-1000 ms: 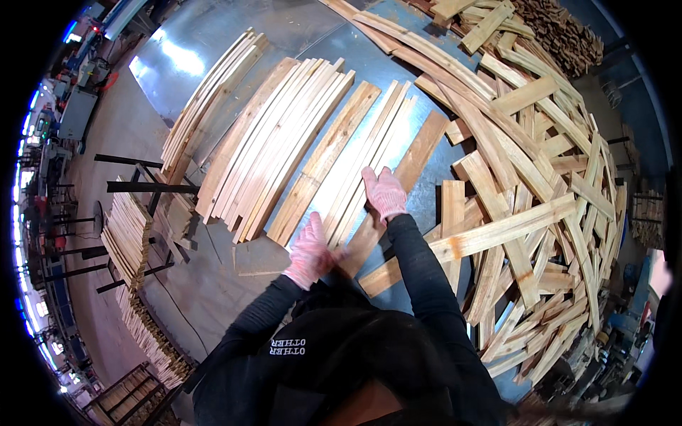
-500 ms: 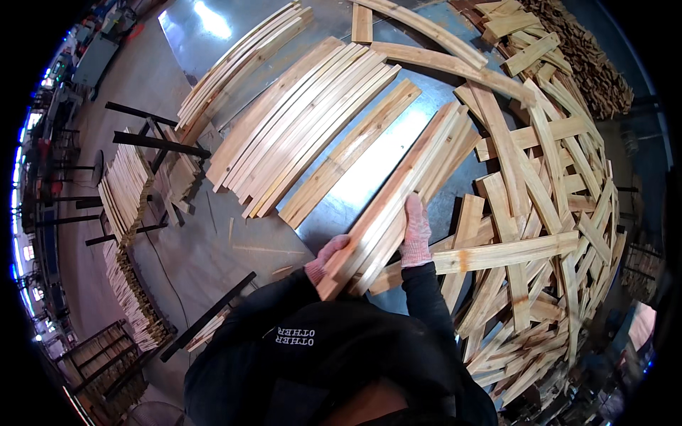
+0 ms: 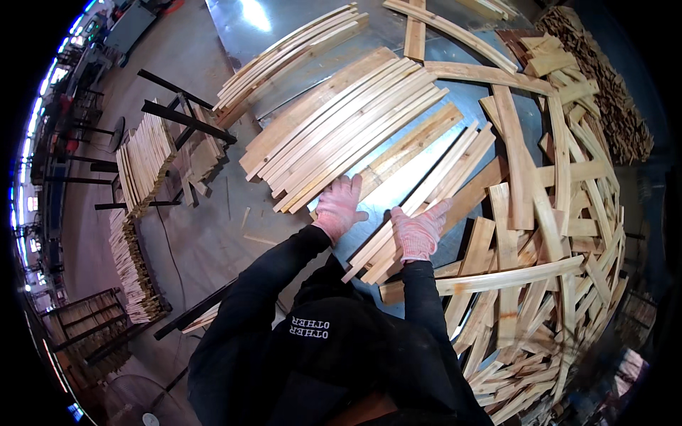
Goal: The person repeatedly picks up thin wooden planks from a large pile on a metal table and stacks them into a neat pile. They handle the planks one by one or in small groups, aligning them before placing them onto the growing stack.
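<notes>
Knit-gloved right hand (image 3: 419,233) touches slim, straight, pale wooden strips (image 3: 462,162).

"Where do we see glare?"

"White on the metal tabletop (image 3: 257,15), and we get a bright strip of light (image 3: 27,142) along the left rim."

"Sharpness?"

"We see the boards (image 3: 465,163) clearly; straight edges bend outward, and the dim lower right seems blurred."
</notes>
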`<action>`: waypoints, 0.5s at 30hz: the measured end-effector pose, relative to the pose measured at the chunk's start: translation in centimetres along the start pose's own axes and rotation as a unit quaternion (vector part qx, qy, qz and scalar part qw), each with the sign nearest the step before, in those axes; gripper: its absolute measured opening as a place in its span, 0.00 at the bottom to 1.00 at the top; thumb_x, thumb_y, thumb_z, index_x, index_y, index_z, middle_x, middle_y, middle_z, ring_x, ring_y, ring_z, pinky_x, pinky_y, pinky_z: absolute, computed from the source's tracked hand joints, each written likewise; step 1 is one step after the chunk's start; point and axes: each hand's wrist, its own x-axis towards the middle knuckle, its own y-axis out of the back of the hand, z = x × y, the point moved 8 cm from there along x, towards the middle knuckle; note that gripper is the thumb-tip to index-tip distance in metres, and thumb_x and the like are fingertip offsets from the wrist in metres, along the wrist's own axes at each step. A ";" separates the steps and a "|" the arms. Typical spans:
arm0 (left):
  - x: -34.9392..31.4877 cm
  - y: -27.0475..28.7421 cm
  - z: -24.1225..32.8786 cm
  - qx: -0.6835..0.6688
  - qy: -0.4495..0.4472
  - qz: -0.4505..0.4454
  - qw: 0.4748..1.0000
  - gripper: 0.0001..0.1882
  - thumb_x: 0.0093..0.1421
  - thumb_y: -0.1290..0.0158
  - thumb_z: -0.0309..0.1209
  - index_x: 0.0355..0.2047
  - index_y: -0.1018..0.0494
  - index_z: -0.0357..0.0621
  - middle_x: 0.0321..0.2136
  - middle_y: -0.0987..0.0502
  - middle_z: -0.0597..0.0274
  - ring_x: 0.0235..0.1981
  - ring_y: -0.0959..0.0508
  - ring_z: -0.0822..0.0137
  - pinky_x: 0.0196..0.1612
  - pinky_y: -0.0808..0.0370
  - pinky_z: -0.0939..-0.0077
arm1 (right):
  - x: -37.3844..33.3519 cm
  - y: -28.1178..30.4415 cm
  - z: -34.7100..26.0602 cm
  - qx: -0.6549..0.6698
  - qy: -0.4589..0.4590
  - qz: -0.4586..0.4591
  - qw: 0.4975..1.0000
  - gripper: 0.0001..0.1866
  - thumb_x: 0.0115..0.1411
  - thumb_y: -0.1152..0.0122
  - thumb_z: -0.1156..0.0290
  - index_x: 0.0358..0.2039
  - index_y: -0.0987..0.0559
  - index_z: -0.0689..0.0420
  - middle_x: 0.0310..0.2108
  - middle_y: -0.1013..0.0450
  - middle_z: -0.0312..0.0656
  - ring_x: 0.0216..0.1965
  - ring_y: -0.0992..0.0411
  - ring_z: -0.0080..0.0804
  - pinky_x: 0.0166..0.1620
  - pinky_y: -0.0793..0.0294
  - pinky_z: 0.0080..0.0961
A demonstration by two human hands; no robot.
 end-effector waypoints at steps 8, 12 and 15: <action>-0.3 -0.1 0.7 -0.048 -0.172 -0.327 0.928 0.23 0.63 0.56 0.38 0.51 0.28 0.32 0.34 0.21 0.41 0.37 0.18 0.47 0.40 0.21 0.53 | 0.2 -1.2 -1.6 0.029 0.066 0.056 0.996 0.67 0.48 0.26 0.54 0.72 0.66 0.64 0.69 0.52 0.66 0.69 0.48 0.58 0.69 0.44 0.38; 2.1 6.5 -3.8 -0.056 -0.184 -0.048 0.980 0.18 0.66 0.57 0.41 0.44 0.25 0.41 0.36 0.19 0.49 0.39 0.19 0.49 0.41 0.22 0.61 | 0.0 -4.5 -4.4 0.181 0.043 -0.048 0.981 0.66 0.51 0.28 0.49 0.72 0.65 0.66 0.70 0.51 0.65 0.70 0.49 0.55 0.69 0.45 0.35; 8.8 12.3 -15.2 -0.060 0.112 0.163 0.978 0.24 0.66 0.55 0.49 0.52 0.29 0.44 0.48 0.23 0.46 0.50 0.23 0.47 0.52 0.27 0.58 | -0.6 -6.1 -4.8 0.191 0.027 -0.004 0.981 0.63 0.51 0.27 0.52 0.72 0.60 0.66 0.69 0.45 0.57 0.70 0.47 0.54 0.70 0.48 0.36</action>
